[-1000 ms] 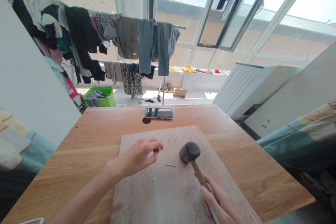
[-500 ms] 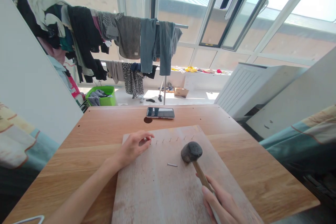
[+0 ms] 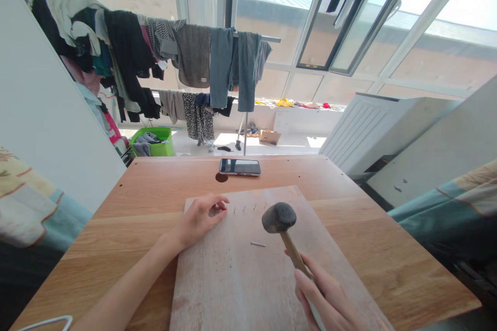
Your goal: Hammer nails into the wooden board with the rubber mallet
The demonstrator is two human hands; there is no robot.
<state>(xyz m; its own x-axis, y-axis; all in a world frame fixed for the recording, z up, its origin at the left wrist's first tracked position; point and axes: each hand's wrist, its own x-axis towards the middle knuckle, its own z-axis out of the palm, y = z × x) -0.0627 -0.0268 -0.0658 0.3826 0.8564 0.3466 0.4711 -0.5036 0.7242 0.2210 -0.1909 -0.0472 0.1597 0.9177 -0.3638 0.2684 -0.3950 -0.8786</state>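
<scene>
My left hand rests on the upper left of a pale wooden board, thumb and fingertips pinched around a nail that they mostly hide. To the right of those fingertips, several thin nails stand in a row along the board's far part. My right hand is wrapped around the wooden handle of a rubber mallet. The mallet's black head is over the board and covers part of the nail row. A loose grey nail lies on the board between my hands. Small dark holes dot the board's left side.
The board lies on a wooden table. A phone sits beside a round hole near the far edge. Beyond are a green basket and a rack of hanging clothes. A white wire-like object shows at bottom left.
The mallet head has risen slightly and moved a little left relative to the board. My left hand keeps its pinch in about the same spot. The whole view has shifted slightly.
</scene>
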